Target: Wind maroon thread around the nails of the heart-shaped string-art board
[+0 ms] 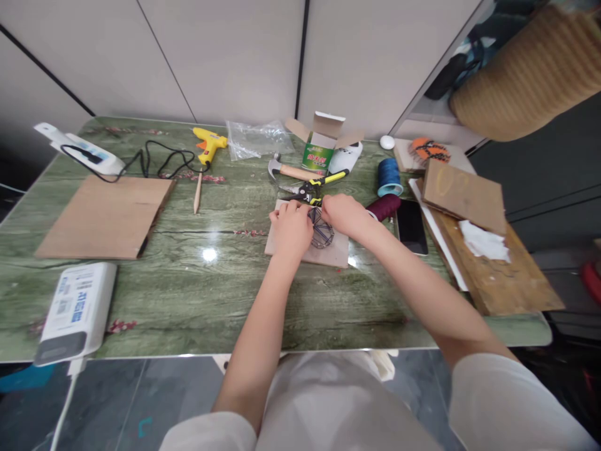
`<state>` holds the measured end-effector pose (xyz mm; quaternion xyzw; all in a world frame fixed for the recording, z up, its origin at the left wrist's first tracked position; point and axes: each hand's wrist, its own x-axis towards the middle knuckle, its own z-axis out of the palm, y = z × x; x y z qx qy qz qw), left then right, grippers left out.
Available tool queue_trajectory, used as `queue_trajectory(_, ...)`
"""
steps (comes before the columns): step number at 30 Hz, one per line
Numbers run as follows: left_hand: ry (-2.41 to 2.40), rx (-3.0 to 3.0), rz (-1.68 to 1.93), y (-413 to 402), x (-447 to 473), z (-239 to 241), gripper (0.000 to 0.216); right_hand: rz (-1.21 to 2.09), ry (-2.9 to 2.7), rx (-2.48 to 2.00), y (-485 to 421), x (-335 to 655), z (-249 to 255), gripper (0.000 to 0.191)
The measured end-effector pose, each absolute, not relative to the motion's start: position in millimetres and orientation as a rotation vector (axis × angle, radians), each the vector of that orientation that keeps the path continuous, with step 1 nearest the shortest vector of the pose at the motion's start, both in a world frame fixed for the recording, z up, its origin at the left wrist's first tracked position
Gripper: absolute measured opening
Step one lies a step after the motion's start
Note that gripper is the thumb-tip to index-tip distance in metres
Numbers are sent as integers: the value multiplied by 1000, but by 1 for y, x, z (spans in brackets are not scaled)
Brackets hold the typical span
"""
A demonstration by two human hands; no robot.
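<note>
Dark strands are crossing in a faceted, cage-like ball (322, 230), which is sitting on a pale board (331, 254) on the green wood-grain table (188, 300), half hidden behind my fingers. My left hand (291, 229) is curled narrowly against its left side, and my right hand (342, 215) is reaching over its top, though I cannot tell whether either is truly gripping it. Black-and-yellow snips (305, 193) are lying just beyond my fingers, their tips partly covered, with a wooden-handled hammer (286, 169) behind them, and a maroon thread spool (384, 207) is lying near my right hand
</note>
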<state>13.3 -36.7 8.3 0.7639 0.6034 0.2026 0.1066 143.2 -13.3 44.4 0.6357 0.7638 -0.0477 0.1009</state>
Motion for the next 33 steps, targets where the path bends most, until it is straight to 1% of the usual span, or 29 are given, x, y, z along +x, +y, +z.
queue_trajectory(6,1804,2241,557,-37,14,12,27,-33,2289,1939,-25,118,46,28)
queue_trajectory(11,1825,2205,558,-36,12,14,27,20,2448,1859,-35,132,34,30)
queue_trajectory(13,1834,2201,564,-36,12,14,27,-20,2496,1818,-39,147,30,26)
queue_trajectory(15,1837,2196,570,-36,12,13,27,-90,2528,1870,-43,165,28,20)
queue_trajectory(19,1828,2183,583,-36,13,11,27,-265,2716,2089,-46,190,24,15)
queue_trajectory(24,1815,2180,587,-35,12,9,27,-419,2806,2183,-43,190,12,19)
queue_trajectory(33,1831,2193,557,-35,12,10,27,-498,2836,2203,-38,176,-1,25)
